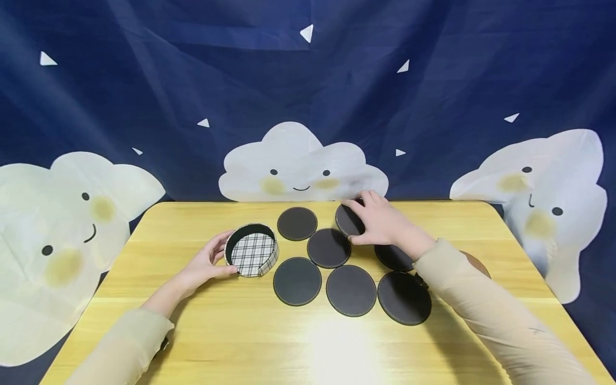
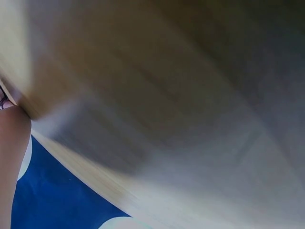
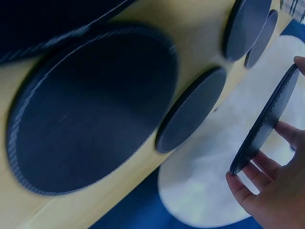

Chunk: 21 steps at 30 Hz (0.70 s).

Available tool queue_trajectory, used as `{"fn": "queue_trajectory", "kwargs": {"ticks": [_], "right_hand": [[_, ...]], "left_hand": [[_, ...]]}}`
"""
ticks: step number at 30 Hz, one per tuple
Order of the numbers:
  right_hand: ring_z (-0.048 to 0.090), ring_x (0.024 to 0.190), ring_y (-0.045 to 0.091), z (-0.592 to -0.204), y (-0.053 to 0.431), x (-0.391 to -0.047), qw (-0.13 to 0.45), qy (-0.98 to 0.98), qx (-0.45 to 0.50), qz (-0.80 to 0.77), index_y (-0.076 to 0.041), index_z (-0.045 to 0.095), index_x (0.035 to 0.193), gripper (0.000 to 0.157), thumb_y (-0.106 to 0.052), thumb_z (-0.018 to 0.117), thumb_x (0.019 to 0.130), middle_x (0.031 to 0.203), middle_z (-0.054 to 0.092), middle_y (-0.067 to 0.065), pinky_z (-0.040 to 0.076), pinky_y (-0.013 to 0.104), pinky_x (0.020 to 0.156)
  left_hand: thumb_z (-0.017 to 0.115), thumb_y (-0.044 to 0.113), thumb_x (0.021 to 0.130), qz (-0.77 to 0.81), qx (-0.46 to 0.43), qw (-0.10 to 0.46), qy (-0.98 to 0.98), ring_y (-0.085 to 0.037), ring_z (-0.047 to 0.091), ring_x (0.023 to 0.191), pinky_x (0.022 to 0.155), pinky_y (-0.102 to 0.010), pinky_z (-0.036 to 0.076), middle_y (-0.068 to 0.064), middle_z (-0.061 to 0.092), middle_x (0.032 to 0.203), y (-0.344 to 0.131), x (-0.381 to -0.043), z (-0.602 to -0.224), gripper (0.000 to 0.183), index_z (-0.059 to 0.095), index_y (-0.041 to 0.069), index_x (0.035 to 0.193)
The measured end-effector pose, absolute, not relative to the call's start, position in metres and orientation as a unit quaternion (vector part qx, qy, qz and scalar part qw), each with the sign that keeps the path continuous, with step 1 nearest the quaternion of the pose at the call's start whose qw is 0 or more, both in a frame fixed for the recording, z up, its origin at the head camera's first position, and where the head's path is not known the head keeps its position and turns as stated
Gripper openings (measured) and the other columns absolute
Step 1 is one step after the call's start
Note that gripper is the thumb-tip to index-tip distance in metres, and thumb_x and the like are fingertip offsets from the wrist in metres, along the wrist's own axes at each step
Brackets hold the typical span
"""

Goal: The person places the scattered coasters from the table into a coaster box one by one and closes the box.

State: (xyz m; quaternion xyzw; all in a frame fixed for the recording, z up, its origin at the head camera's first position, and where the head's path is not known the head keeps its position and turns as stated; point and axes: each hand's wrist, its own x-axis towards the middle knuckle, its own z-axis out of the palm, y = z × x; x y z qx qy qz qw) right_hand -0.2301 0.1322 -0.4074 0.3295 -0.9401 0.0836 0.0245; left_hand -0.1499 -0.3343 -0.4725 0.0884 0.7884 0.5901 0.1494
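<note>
My left hand [image 1: 209, 263] grips the left side of a round coaster holder [image 1: 252, 254], with white-and-black plaid inside its base and a dark inner wall. In the left wrist view only a bit of the hand and forearm [image 2: 12, 152] shows at the left edge. My right hand [image 1: 377, 218] holds a round black coaster [image 1: 348, 219] by its rim, at the back of the table. The right wrist view shows this stitched coaster [image 3: 264, 121] tilted, fingers around its edge. Several black coasters lie flat nearby, among them a middle one [image 1: 329, 248] and a front one [image 1: 351, 290].
A brown disc [image 1: 476, 263] is partly hidden behind the right sleeve [image 1: 462, 289]. Another black coaster [image 1: 394, 258] lies partly under the right forearm. The wooden table [image 1: 250, 337] ends at a dark blue curtain [image 1: 269, 75] with white clouds.
</note>
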Motion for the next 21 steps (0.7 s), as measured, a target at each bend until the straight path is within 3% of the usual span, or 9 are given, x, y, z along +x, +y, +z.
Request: {"fn": "queue_trajectory", "kwargs": {"ticks": [15,21], "right_hand": [[0.049,0.128,0.039,-0.403,0.064,-0.224,0.047,-0.914,0.396,0.076,-0.017,0.053,0.154,0.089,-0.052,0.081,0.077,0.143,0.051,0.022,0.049,0.056,0.101],[0.049,0.131,0.037,-0.4,0.039,-0.221,0.043,-0.91,0.407,0.074,-0.02,0.051,0.157,0.09,-0.051,0.081,0.078,0.146,0.05,0.02,0.05,0.055,0.104]], "left_hand": [[0.083,0.001,0.088,0.594,0.086,0.152,0.785,-0.001,0.053,0.13,0.104,-0.003,0.042,-0.03,0.038,0.162,-0.334,-0.149,-0.473,0.098,0.025,0.005,0.167],[0.083,0.001,0.089,0.593,0.082,0.154,0.786,-0.008,0.052,0.135,0.104,-0.004,0.042,-0.029,0.039,0.162,-0.334,-0.149,-0.473,0.097,0.026,0.007,0.168]]}}
